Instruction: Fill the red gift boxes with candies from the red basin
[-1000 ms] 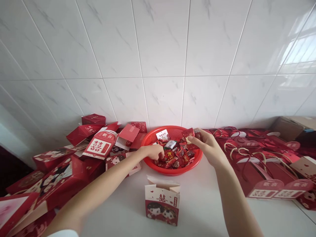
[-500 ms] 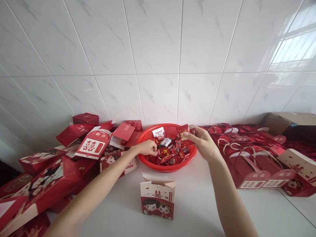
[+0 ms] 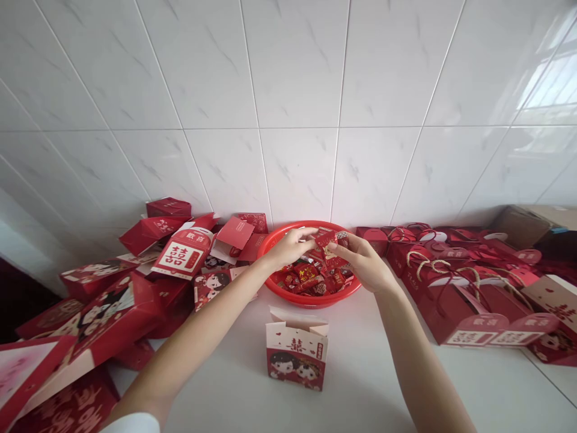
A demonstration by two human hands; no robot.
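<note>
My right hand (image 3: 367,261) is closed on red wrapped candies (image 3: 331,246), held above the right part of a red plastic basket (image 3: 311,300). At the basket's back left, my left hand (image 3: 293,246) has its fingers stretched toward the packets in my right hand, thumb and forefinger apart. Whether its fingertips touch them I cannot tell. Below both hands, more wrapped candies (image 3: 311,281) lie in the basket, mostly red. In front of it, a red and cream gift box (image 3: 296,358) with two cartoon figures stands upright, its top open.
Red gift boxes (image 3: 183,255) lie in a loose pile on the left. Several red boxes with rope handles (image 3: 478,300) stand in rows on the right, beside a cardboard carton (image 3: 532,225). A white tiled wall (image 3: 297,174) rises behind the basket.
My left hand has lifted from the candies and moved right and up toward my right hand, its fingers now opened. My right hand still holds the red candies. The view has shifted slightly.
</note>
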